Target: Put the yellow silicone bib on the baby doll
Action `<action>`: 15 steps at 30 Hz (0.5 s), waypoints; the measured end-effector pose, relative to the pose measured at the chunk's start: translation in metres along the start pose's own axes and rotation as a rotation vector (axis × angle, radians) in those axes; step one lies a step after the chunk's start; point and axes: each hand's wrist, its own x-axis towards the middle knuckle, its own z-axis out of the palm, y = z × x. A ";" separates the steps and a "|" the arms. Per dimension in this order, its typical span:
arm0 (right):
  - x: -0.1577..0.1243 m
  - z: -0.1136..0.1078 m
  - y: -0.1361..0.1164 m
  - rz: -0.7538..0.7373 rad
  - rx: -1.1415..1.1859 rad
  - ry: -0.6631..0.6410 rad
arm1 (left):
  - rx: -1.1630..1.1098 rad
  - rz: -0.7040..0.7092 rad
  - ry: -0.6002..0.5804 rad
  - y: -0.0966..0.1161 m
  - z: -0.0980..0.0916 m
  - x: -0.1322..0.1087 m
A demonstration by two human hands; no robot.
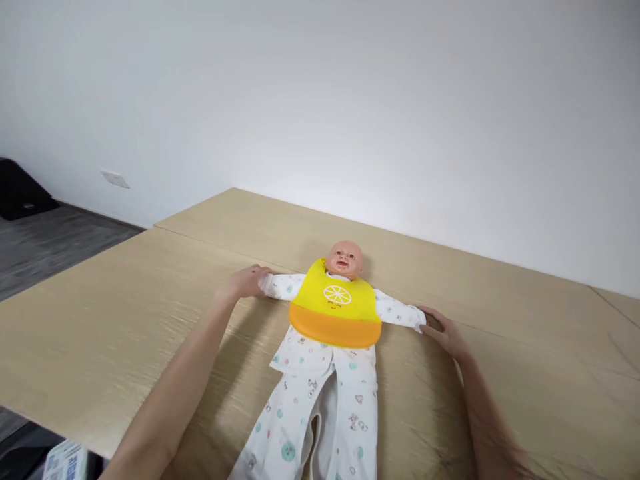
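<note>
A baby doll lies on its back on the table, arms stretched out to both sides. It wears a white printed outfit and, over the chest, a yellow bib with an orange pocket and a citrus-slice print. My left hand is closed round the cuff of the sleeve on the left. On the other side, my right hand pinches the cuff of the sleeve on the right. The trouser legs spread toward me and run out of the bottom of the view.
The wooden table has seams across it and meets a white wall at the back. A wall socket and a black object are at the far left. Below the near left edge sits a white-and-blue package.
</note>
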 end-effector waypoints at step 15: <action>0.012 0.020 0.041 0.026 -0.067 0.342 | 0.082 -0.146 0.027 -0.015 -0.011 0.003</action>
